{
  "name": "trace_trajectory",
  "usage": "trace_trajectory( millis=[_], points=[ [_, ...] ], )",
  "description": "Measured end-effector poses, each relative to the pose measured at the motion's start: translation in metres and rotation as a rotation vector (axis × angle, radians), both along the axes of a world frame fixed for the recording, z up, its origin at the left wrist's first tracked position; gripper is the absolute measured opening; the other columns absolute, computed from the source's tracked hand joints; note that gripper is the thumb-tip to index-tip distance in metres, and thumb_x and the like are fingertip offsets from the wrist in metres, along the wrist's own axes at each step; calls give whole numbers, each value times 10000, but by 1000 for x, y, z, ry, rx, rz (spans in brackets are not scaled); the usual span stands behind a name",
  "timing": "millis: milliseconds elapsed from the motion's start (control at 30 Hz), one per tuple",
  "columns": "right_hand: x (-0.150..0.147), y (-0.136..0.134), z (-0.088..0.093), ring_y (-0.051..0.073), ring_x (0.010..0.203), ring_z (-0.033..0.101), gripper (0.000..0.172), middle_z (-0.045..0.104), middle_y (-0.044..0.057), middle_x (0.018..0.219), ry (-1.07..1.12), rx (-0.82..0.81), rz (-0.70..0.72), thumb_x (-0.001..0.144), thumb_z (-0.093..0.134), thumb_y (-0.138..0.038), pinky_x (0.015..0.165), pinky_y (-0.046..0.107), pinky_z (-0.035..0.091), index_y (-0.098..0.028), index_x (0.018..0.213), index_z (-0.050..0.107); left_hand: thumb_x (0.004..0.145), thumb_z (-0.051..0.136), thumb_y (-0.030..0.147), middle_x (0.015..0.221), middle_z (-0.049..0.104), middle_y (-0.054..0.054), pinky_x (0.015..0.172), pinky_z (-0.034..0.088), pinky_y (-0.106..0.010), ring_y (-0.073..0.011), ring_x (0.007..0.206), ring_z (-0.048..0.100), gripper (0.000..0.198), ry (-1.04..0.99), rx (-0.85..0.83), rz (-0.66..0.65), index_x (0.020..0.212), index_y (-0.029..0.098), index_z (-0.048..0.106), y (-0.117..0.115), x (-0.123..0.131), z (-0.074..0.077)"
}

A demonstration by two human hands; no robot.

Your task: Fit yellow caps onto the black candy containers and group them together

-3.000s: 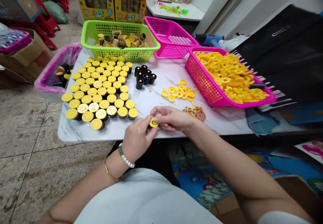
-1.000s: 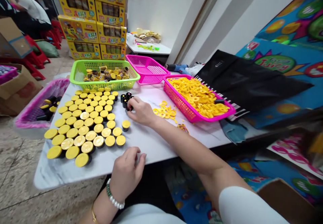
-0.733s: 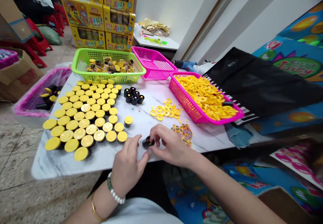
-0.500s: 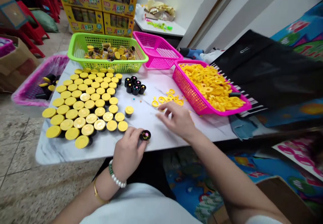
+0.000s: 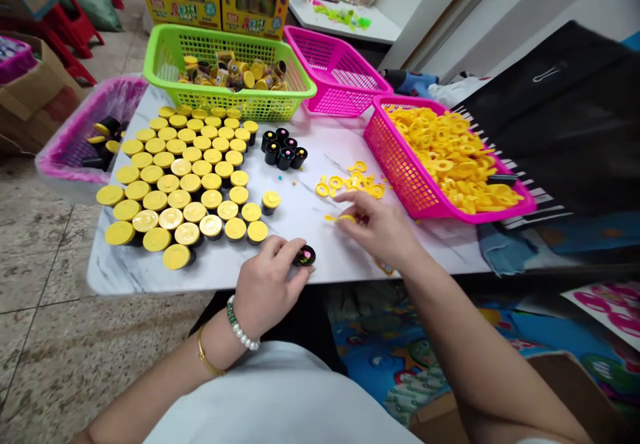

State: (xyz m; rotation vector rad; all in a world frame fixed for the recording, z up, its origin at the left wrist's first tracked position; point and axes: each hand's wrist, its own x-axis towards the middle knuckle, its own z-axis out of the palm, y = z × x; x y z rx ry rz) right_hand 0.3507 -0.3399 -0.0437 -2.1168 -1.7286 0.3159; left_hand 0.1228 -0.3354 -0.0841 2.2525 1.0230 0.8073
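My left hand [image 5: 270, 281] is closed round a small black cup [image 5: 305, 256] at the table's front edge, with a pink bead and other bits inside it. My right hand [image 5: 380, 227] pinches a yellow plastic ring with a stem [image 5: 345, 218] just above the tabletop. Behind it lies a loose pile of similar yellow rings [image 5: 357, 179]. Several open black cups [image 5: 285, 157] with beads in them stand together further back. To the left of my left hand are many black cups with yellow lids [image 5: 190, 184], packed in rows; one capped cup [image 5: 271, 201] stands apart.
A pink basket [image 5: 425, 181] full of yellow rings stands at the right, beside a black bag [image 5: 565, 124]. At the back are a green basket [image 5: 220, 103] of small wrapped pieces and another pink basket [image 5: 335, 91]. A lined tub [image 5: 65, 157] sits left of the marble-patterned table [image 5: 120, 281].
My right hand has picked up a yellow ring from by the pile and drawn it slightly back. My left hand still holds the cup. The whole view has shifted.
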Motion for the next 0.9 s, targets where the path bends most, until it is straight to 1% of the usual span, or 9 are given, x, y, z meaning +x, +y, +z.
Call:
trace_trajectory(
  millis=[100,167,233,267,333,400,467,667,900],
  points=[
    [-12,-15,-1,219,798,656,225,734,45,835,-34,-49,132,785,557,-201,763,336,470,-223,950,709,859,656,275,978,627,-19,630,488,-214,-115,715,608,268,12,-14,3,1122,238,620,0,0,-1],
    [-18,-22,3,211,740,641,128,709,39,777,23,-81,142,774,570,-203,718,329,469,-221,833,681,857,657,271,976,627,-19,643,492,-215,-120,736,610,264,15,-12,4,1116,235,624,0,1,-1],
    [-23,-29,13,186,657,606,34,671,19,726,264,-134,138,786,601,-252,637,306,464,-228,799,622,852,663,267,960,627,-16,639,491,-216,-125,742,612,259,12,-10,4,1106,232,628,0,1,0],
    [-25,-31,18,181,655,600,62,662,17,735,424,-159,150,800,617,-290,621,301,467,-232,796,595,851,664,267,950,626,-13,637,490,-216,-127,747,614,255,10,-12,4,1101,231,630,0,1,0],
    [-31,-35,25,187,727,613,140,665,31,797,685,-180,194,832,637,-351,670,314,491,-233,791,573,855,655,263,934,624,-10,636,487,-213,-127,753,615,240,12,-24,1,1092,230,633,0,1,1],
    [-38,-36,25,194,806,607,174,654,44,837,761,-150,227,836,667,-372,753,338,495,-226,779,591,869,632,261,934,619,-13,644,489,-211,-128,768,615,225,21,-37,-6,1092,229,632,0,1,0],
    [-46,-33,17,180,795,577,213,618,36,817,755,-103,205,813,704,-395,754,328,488,-214,760,605,884,609,269,943,612,-19,652,494,-214,-128,774,610,224,25,-43,-17,1103,225,627,0,0,-1],
    [-61,-19,-12,110,594,505,336,561,-22,687,981,-156,-1,772,700,-498,526,225,428,-208,818,537,901,578,267,895,594,-10,629,469,-210,-118,720,574,204,44,-39,-18,1092,218,632,1,1,-3],
    [-69,-25,-12,102,557,486,318,514,-47,675,936,-154,-45,818,648,-496,485,212,424,-231,857,476,873,614,231,719,588,17,590,403,-231,-123,624,536,143,78,-137,-57,1002,207,671,4,0,4]
  ],
)
